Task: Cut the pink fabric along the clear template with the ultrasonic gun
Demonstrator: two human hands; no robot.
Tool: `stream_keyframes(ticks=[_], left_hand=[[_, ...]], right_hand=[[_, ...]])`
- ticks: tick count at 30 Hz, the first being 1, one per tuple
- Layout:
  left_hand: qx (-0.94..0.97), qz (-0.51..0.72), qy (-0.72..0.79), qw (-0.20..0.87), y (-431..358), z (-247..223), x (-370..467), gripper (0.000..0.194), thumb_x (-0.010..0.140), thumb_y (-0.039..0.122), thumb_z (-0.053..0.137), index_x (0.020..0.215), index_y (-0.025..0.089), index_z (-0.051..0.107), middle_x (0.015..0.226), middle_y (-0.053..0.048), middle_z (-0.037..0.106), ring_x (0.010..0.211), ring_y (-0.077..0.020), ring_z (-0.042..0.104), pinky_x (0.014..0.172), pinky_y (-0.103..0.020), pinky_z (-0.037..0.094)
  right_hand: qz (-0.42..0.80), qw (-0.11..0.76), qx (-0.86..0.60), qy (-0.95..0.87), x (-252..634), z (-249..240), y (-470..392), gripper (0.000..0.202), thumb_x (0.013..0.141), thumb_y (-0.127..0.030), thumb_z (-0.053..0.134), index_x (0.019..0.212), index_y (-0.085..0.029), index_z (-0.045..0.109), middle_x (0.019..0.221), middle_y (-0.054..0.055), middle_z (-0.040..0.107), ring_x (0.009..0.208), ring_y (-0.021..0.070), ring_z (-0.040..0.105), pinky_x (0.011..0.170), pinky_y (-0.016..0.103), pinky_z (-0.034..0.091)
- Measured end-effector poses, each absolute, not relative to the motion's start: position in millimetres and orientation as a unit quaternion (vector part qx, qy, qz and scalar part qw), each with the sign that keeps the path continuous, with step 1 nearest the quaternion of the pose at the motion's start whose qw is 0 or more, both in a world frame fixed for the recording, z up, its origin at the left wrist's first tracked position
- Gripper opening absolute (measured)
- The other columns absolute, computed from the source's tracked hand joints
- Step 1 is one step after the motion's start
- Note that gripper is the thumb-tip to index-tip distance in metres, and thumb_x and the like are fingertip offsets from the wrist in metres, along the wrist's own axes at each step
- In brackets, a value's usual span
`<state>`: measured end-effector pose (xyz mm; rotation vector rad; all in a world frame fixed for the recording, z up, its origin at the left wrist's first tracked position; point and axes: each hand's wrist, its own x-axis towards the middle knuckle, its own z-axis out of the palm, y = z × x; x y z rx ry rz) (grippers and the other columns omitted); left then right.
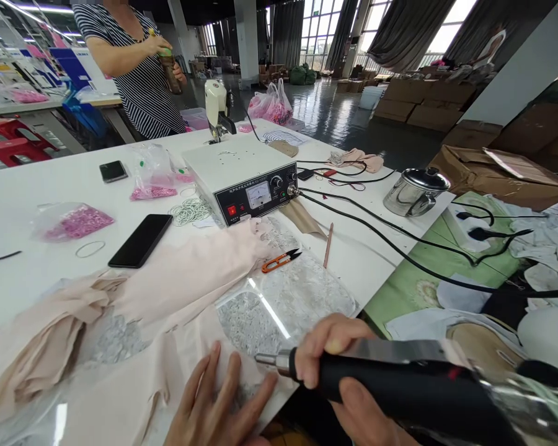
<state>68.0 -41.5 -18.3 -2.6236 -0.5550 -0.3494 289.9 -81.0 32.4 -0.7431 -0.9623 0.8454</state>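
Note:
My right hand (335, 347) is wrapped round a black handheld tool (390, 384) with a metal tip, its cable running off the right side. The tip (270, 359) points left, at the edge of a pale pink fabric piece (186, 347); whether it touches the cloth I cannot tell. My left hand (223, 396) lies with fingers spread on that fabric, close to the tip. Beneath is a clear, crackled plate (297, 297). Orange thread snips (280, 261) rest on it, beside a brownish pencil (328, 245). More pink fabric (41, 347) is bunched at the left.
A control box (255, 193) with a dial stands mid-table, black cables (372, 214) leading right. Left lie a black phone (141, 240) and bags of pink bits (77, 222). A steel mug (416, 192) sits near the right edge. Across the table, a person (144, 87) holds a bottle.

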Motion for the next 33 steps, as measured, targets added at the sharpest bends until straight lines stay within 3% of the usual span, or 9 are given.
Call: stream_keyframes(ticks=[1,4,11,15,19,27,33], left_hand=[[-0.947,-0.129,-0.2,0.214,-41.7,-19.2,67.8,0.071,0.091,0.072,0.053,0.153,0.039,0.04,0.122,-0.009,0.065,0.115,-0.0347,0.06,0.11,-0.045,0.03],[-0.946,-0.145,-0.197,0.213,-43.2,-24.7,66.8,0.07,0.093,0.07,0.052,0.153,0.036,0.04,0.123,-0.011,0.065,0.117,-0.0367,0.059,0.112,-0.048,0.027],[-0.945,-0.124,-0.246,0.178,-51.2,-36.4,66.6,0.066,0.097,0.066,0.048,0.156,0.04,0.032,0.134,-0.015,0.057,0.125,-0.045,0.055,0.102,-0.053,0.04],[-0.947,-0.127,-0.235,0.178,-48.9,-35.3,66.0,0.069,0.098,0.062,0.05,0.158,0.036,0.028,0.134,-0.019,0.056,0.123,-0.0465,0.056,0.1,-0.053,0.042],[-0.949,-0.14,-0.188,0.212,-40.0,-31.8,64.1,0.072,0.096,0.065,0.05,0.158,0.031,0.031,0.128,-0.019,0.06,0.116,-0.0432,0.06,0.098,-0.05,0.041],[-0.951,-0.147,-0.174,0.208,-32.6,-30.5,61.3,0.072,0.094,0.069,0.047,0.156,0.034,0.035,0.126,-0.015,0.061,0.116,-0.0387,0.06,0.101,-0.046,0.037],[-0.949,-0.139,-0.209,0.193,-40.9,-34.0,62.5,0.072,0.094,0.067,0.052,0.156,0.038,0.031,0.132,-0.014,0.057,0.123,-0.0405,0.055,0.102,-0.048,0.038]], right_hand=[[0.344,0.771,-0.312,-0.437,285.1,28.9,-75.2,0.014,0.093,-0.039,0.058,0.1,-0.028,0.059,0.083,0.001,0.057,0.053,0.0129,0.058,0.05,0.029,0.05],[0.344,0.761,-0.313,-0.453,274.4,17.4,-64.1,0.014,0.092,-0.038,0.057,0.102,-0.027,0.057,0.084,0.002,0.059,0.056,0.0145,0.06,0.052,0.031,0.049],[0.376,0.744,-0.317,-0.452,269.3,7.2,-61.0,0.017,0.092,-0.038,0.058,0.105,-0.028,0.055,0.083,0.003,0.062,0.058,0.015,0.057,0.053,0.032,0.05],[0.38,0.73,-0.323,-0.467,269.6,5.6,-57.0,0.017,0.091,-0.037,0.058,0.104,-0.029,0.053,0.086,0.003,0.063,0.06,0.0156,0.059,0.054,0.033,0.05],[0.391,0.717,-0.321,-0.479,272.1,9.7,-55.1,0.015,0.091,-0.037,0.058,0.102,-0.03,0.052,0.081,0.001,0.063,0.058,0.0156,0.058,0.054,0.033,0.05],[0.392,0.69,-0.359,-0.491,275.9,18.5,-53.4,0.019,0.09,-0.045,0.059,0.088,-0.028,0.052,0.074,0.002,0.062,0.063,0.0193,0.062,0.058,0.035,0.054],[0.388,0.712,-0.341,-0.475,277.9,10.3,-55.4,0.02,0.09,-0.045,0.061,0.094,-0.027,0.053,0.079,0.002,0.062,0.061,0.0177,0.059,0.061,0.036,0.055]])
